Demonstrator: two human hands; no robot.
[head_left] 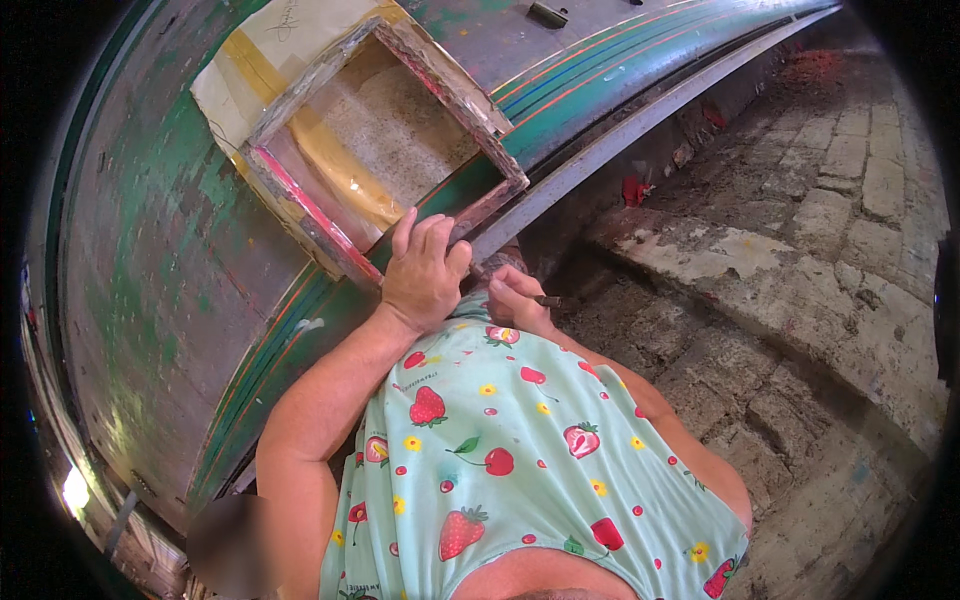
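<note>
A wooden screen frame [297,205] with a tape-patched mesh lies tilted across the curved edge of a green, paint-worn table. My left hand [424,275] is closed over the frame's near edge, its fingers curled on the rim. Just to the right, below the metal rail, my right hand [517,298] pinches a slim dark stick-like tool [549,301]. One end of it pokes out past the palm; its exact kind does not show. The tool's other end points toward the rail, close to my left hand, and is partly hidden by my fingers.
The long table [180,260] curves along the left and top. A grey metal rail [640,145] runs along its edge. A small dark cylinder [547,14] lies on the table at the top. Right of me is a brick floor [845,165] with a raised concrete ledge [760,275].
</note>
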